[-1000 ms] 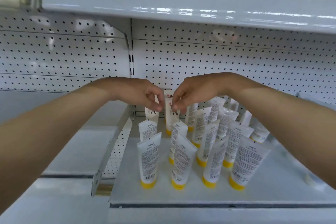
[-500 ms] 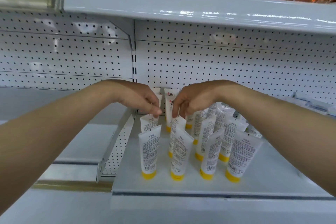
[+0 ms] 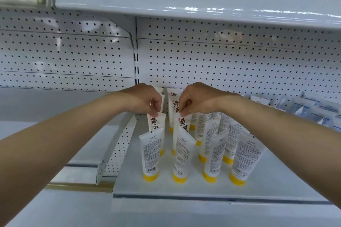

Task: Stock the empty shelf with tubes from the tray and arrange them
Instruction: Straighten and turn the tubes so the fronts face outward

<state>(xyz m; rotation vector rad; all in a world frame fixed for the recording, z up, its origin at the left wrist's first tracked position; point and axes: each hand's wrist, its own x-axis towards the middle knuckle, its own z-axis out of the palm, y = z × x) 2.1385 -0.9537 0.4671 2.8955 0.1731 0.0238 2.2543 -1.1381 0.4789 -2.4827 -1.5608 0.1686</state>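
Note:
Several white tubes with yellow caps stand cap-down in rows on the white shelf [image 3: 267,188]. My left hand [image 3: 145,100] pinches the top edge of a tube [image 3: 156,122] in the second place of the left column; its front, with large black characters, faces me. My right hand [image 3: 199,100] pinches the top of the neighbouring tube [image 3: 181,125], which also shows its front. The front-row tubes [image 3: 151,155] [image 3: 181,156] show their backs with barcodes. The tray is out of view.
A perforated white back panel [image 3: 221,64] rises behind the tubes and an upper shelf [image 3: 184,0] hangs overhead. A shelf bracket [image 3: 114,151] borders the tubes on the left. Boxed goods [image 3: 306,110] lie at the far right.
Both hands have come one row nearer me, from the back tubes to the second-row tubes. These two tubes now show their fronts with large characters.

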